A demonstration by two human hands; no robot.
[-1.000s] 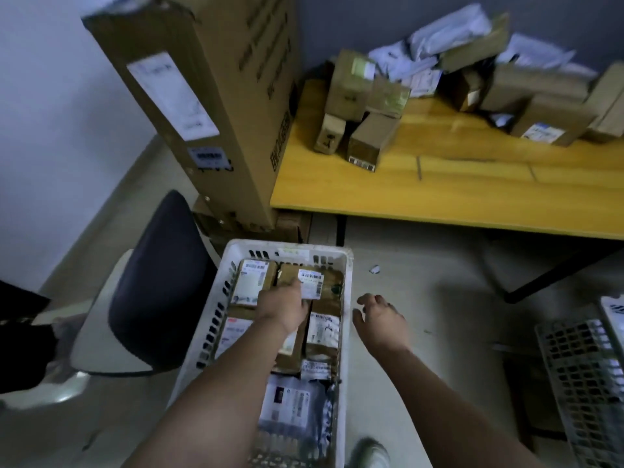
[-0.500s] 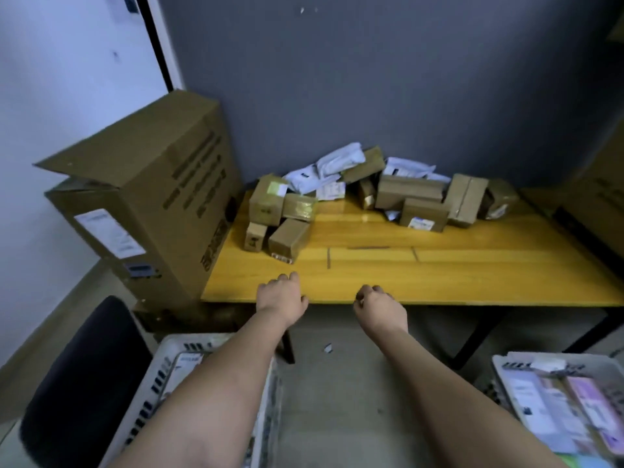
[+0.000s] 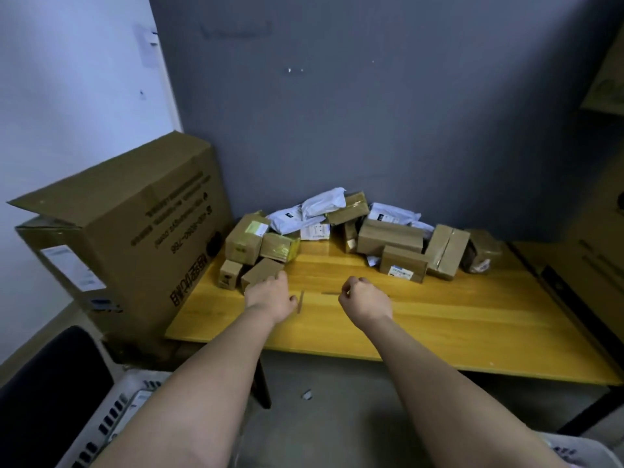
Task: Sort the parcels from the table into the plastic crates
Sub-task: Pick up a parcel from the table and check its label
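Observation:
A pile of parcels lies at the back of the yellow table (image 3: 439,319): brown cardboard boxes and white poly bags (image 3: 314,211). My left hand (image 3: 268,295) is stretched out over the table, empty, its fingers at the near edge of a small brown box (image 3: 258,272); whether they touch it is unclear. My right hand (image 3: 366,300) hovers over bare tabletop with fingers loosely curled and holds nothing. A labelled brown box (image 3: 403,265) lies beyond it. One white plastic crate (image 3: 111,420) sits on the floor at lower left, partly hidden by my left arm.
A tall cardboard carton (image 3: 135,238) stands against the table's left end. A dark chair (image 3: 44,383) is at lower left beside the crate. More large cartons (image 3: 591,265) line the right side. A second crate's rim (image 3: 580,450) shows at lower right.
My view has lifted from the left crate to the table. Both hands moved up and forward from over the crate to above the tabletop, the left one reaching the small brown box.

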